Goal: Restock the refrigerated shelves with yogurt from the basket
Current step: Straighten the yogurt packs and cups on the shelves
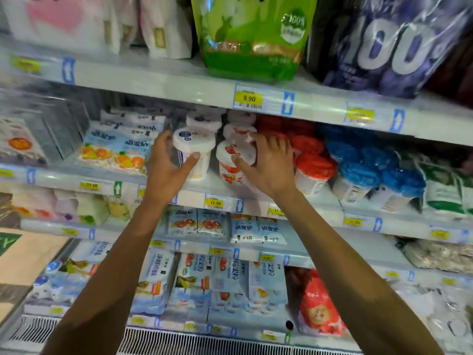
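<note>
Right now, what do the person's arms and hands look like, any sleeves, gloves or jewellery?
The left forearm and right forearm are bare to the frame's bottom edge: no sleeves show. The left hand and right hand wear no gloves, and no watch, bracelet or ring shows.

Left cup (193, 144) stands beside, perhaps touching, right cup (226, 171).

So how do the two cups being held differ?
The blue-marked cup has a plain pale body; the strawberry cup shows red fruit pictures. The left hand wraps the blue-marked cup's side; the right hand lies over the strawberry cup's lid. Both are white-lidded tubs on one shelf.
</note>
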